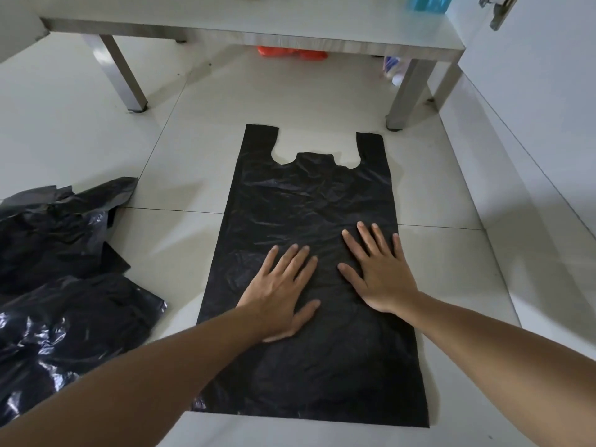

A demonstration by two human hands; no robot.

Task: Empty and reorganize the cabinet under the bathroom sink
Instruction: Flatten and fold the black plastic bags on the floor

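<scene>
Both hands — left hand (pixel 277 291), right hand (pixel 379 279) — press flat, fingers spread, on the black bag (pixel 309 201); thin, slippery film — probably best lifted by its handles.

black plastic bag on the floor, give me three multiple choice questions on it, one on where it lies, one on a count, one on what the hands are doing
1. Where does the flat black plastic handle bag lie?
A. on the white tiled floor in front of the cabinet's steel legs
B. on the cabinet shelf
C. on the heap of bags

2. How many handle strips show at its far end?
A. one
B. two
C. four

3. What are the left hand and right hand doing?
A. pinching the handles
B. lifting the bag
C. pressing flat on it, fingers straight

Answers: 1 A, tiles show all round it; 2 B, one strip each side of the cutout; 3 C, both palms lie spread on the plastic.
</scene>
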